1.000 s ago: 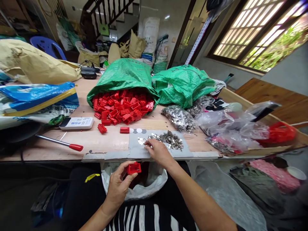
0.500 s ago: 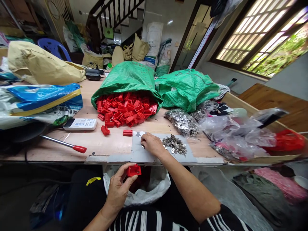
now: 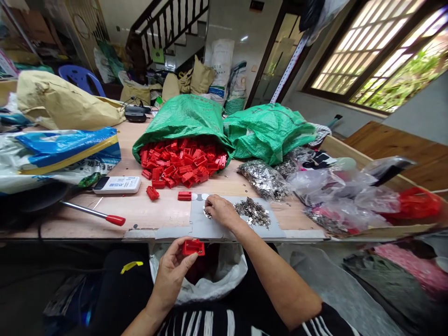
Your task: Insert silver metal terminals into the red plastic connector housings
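Between the thumb and fingers of my left hand [image 3: 174, 266] is a red plastic housing [image 3: 193, 247], its hollow side facing up, with small metal bits inside. It is held over an open white sack [image 3: 224, 277] below the table edge. My right hand [image 3: 221, 211] rests on a grey sheet [image 3: 203, 228], fingers bent down at a few small metal pieces [image 3: 207, 213]; whether it grips one is hidden. Just right of it lies a heap of small metal clips [image 3: 255, 211]. A single red housing [image 3: 185, 196] sits left of the sheet's top corner.
A green woven sack [image 3: 185, 114] spills many red housings [image 3: 185, 161] onto the table. Beside it are another green sack [image 3: 271, 128] and a clear bag of metal pieces [image 3: 264, 179]. A red-tipped lever [image 3: 115, 219] juts in at left, near a white device [image 3: 117, 184].
The view has shifted slightly. My right hand stays at the small metal pieces, which show a little more under its fingers. My left hand still holds the red housing, tilted slightly differently.
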Motion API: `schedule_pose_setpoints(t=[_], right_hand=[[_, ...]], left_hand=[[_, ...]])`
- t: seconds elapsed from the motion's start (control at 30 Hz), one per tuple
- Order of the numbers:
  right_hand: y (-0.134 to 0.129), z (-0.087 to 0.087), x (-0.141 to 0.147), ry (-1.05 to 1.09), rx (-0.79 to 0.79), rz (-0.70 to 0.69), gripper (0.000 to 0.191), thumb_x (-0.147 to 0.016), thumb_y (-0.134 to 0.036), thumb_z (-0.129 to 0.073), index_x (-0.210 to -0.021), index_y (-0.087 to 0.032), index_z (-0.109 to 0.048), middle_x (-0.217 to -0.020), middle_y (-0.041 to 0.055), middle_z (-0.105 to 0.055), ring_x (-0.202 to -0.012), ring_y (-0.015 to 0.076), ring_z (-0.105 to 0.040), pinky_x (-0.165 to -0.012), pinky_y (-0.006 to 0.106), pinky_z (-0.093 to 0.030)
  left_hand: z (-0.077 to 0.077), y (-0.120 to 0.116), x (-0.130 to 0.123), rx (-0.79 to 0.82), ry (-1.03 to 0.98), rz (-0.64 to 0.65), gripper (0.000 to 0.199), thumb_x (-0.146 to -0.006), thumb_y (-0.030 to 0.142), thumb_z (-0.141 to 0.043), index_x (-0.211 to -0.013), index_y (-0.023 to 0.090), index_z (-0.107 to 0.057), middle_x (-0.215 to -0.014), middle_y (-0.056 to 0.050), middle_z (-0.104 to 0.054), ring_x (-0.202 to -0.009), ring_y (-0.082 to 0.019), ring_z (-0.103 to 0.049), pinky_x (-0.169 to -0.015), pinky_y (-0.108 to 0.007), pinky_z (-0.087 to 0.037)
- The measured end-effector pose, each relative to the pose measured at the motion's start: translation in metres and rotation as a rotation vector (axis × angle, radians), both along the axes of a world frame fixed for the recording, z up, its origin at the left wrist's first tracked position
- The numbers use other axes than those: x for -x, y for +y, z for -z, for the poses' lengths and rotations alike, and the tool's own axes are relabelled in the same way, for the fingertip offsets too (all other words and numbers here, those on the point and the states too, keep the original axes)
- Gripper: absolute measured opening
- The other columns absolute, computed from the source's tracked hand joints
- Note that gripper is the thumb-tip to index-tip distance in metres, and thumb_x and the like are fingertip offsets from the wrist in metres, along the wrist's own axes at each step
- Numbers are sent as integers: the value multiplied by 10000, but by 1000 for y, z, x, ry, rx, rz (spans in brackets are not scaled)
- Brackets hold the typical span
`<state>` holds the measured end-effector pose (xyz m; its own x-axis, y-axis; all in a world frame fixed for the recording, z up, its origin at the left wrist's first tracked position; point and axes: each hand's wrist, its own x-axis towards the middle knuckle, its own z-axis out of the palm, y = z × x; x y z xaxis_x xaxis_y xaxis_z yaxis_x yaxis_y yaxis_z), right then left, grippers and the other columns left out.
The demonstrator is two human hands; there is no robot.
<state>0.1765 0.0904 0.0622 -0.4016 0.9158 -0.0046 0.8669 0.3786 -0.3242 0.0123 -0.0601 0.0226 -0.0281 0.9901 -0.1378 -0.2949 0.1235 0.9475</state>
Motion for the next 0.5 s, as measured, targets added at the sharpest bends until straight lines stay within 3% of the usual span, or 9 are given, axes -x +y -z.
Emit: schedule_pose_setpoints(t=[0.2,0.5], right_hand=[[-6,-1,-12,56,-34,16,143,-914,-205,-485,-1038,-194,-553,-974,36,-653,-871,157,-576,-720,248,-362],[-2,6,0,-16,-5,-49,116,-864,-195,-549,-931,-220,-640,-990,38,-626,-879,169,-586,-728,252,-378]], left_hand=[[-14,7,-1,133,-269,-52,420,-716,311,-746,-1107,196,-641,-987,-64,-711,-908,-199,-662,-860,-366,-550],[-16,4,-4,163,-313,-59,450,-708,287,-758,-1132,190,-644,-971,-70,-706,-893,-184,-659,-847,-338,-549]])
